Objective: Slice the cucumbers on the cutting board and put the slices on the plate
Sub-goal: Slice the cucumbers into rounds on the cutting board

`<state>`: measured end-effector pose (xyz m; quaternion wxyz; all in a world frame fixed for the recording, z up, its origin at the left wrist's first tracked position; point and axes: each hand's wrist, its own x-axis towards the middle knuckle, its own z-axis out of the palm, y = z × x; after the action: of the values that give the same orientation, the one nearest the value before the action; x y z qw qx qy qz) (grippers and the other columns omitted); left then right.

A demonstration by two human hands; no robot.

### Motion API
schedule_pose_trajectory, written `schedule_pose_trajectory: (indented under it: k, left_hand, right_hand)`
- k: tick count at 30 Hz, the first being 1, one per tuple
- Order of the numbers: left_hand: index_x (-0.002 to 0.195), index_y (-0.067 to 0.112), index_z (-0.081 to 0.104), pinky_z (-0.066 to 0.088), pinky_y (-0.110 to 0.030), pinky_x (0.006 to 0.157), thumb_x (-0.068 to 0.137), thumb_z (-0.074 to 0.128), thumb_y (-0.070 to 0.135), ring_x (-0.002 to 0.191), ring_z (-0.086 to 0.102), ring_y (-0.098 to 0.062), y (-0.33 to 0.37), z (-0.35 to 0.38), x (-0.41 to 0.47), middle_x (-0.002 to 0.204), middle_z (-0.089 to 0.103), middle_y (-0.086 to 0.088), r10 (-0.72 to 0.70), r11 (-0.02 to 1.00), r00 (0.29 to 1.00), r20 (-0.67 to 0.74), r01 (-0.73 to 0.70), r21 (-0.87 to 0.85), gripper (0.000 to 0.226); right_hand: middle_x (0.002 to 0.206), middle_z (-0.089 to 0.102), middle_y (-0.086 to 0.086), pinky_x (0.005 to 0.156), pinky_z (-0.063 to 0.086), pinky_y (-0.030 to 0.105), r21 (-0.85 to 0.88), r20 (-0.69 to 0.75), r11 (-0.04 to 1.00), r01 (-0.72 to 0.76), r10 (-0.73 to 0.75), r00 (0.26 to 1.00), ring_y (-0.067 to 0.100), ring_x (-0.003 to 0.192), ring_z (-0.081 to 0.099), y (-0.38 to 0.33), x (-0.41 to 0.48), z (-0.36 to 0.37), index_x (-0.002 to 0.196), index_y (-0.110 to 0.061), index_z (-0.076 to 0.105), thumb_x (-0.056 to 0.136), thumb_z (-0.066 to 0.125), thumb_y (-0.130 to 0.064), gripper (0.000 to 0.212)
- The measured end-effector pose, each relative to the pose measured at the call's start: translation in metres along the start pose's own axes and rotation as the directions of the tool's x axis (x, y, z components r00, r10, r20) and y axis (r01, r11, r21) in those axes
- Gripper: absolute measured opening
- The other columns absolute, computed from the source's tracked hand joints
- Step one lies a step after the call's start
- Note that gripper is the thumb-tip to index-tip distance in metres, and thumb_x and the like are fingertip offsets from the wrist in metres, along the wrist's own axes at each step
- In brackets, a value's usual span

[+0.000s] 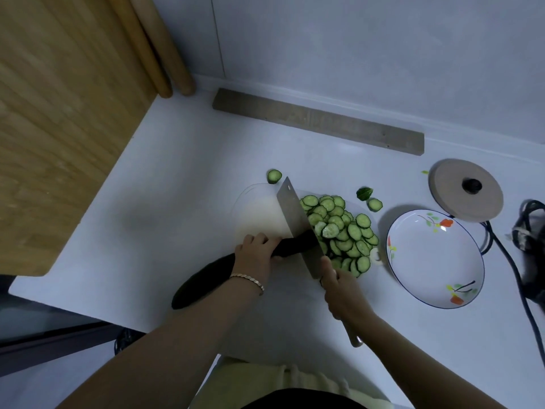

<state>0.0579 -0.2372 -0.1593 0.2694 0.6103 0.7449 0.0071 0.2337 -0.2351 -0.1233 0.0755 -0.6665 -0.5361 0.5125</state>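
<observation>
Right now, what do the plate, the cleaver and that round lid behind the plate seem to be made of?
The plate is likely glazed ceramic: glossy white, painted flowers, blue rim. The cleaver blade looks like steel: grey with a dull sheen. The round lid is probably wood: matte tan, dark knob, grain not visible.

We are counting one cucumber (206, 280), one knife (295, 216), one plate (433, 261), one cutting board (259, 211), two rolling pins (174, 54), one heap of slices (345, 231).

Our two bare forearms (182, 329), a thin gold-toned link bracelet (247, 279) at the wrist of our left hand (254, 252), a pale yellow-green garment (250, 376) over our front, dark cloth (300, 399) beneath it
</observation>
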Motion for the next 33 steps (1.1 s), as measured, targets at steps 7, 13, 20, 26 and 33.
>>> schedule_pose_trajectory:
  k: [7, 13, 20, 26, 33]
  left_hand:
    - [0.138, 0.03, 0.04, 0.03, -0.028, 0.093, 0.095, 0.043, 0.04, 0.12, 0.036, -0.022, -0.002, 0.001, 0.0, 0.127, 0.045, -0.002, -0.005, 1.0, 1.0, -0.001, 0.005, 0.005, 0.044]
    - [0.139, 0.029, 0.038, 0.03, -0.03, 0.095, 0.095, 0.044, 0.039, 0.121, 0.035, -0.021, -0.001, 0.0, 0.001, 0.129, 0.044, -0.002, -0.008, 1.0, 1.0, 0.012, 0.008, 0.013, 0.045]
    - [0.14, 0.03, 0.037, 0.031, -0.03, 0.093, 0.096, 0.043, 0.038, 0.121, 0.035, -0.021, -0.001, -0.001, -0.001, 0.128, 0.044, -0.001, 0.006, 0.999, 1.0, 0.0, -0.006, 0.037, 0.045]
    - [0.138, 0.031, 0.04, 0.031, -0.029, 0.09, 0.095, 0.044, 0.039, 0.119, 0.038, -0.022, -0.002, 0.003, 0.002, 0.127, 0.047, -0.001, 0.001, 1.0, 1.0, -0.018, -0.001, 0.003, 0.044]
    - [0.138, 0.027, 0.04, 0.03, -0.028, 0.092, 0.093, 0.047, 0.04, 0.121, 0.037, -0.02, -0.004, 0.002, 0.003, 0.131, 0.046, 0.001, 0.011, 1.0, 1.0, -0.015, -0.011, -0.005, 0.047]
  right_hand:
    - [0.056, 0.035, 0.011, 0.051, 0.029, 0.028, 0.032, 0.04, 0.999, 0.017, -0.018, 0.999, 0.02, 0.051, 0.034, -0.008, -0.012, -0.021, 0.077, 0.011, 0.049, 0.094, 0.036, -0.052, 0.066]
    - [0.062, 0.032, 0.013, 0.058, 0.027, 0.033, 0.001, 0.039, 0.998, 0.055, -0.055, 0.998, 0.021, 0.055, 0.031, -0.014, -0.012, -0.023, 0.071, -0.01, 0.044, 0.093, 0.036, -0.053, 0.05]
    - [0.058, 0.034, 0.011, 0.056, 0.032, 0.033, -0.138, 0.019, 0.987, 0.086, -0.084, 0.996, 0.021, 0.051, 0.034, -0.01, -0.011, -0.019, 0.063, -0.009, 0.038, 0.094, 0.035, -0.052, 0.054]
    - [0.051, 0.033, 0.006, 0.054, 0.03, 0.03, -0.157, 0.033, 0.987, 0.044, -0.04, 0.999, 0.019, 0.046, 0.033, -0.004, -0.007, -0.011, 0.059, -0.01, 0.033, 0.095, 0.033, -0.051, 0.055]
    - [0.051, 0.034, 0.006, 0.054, 0.03, 0.031, -0.053, 0.016, 0.999, 0.001, -0.001, 1.0, 0.019, 0.046, 0.034, 0.005, -0.001, 0.0, 0.058, -0.012, 0.037, 0.095, 0.035, -0.051, 0.053]
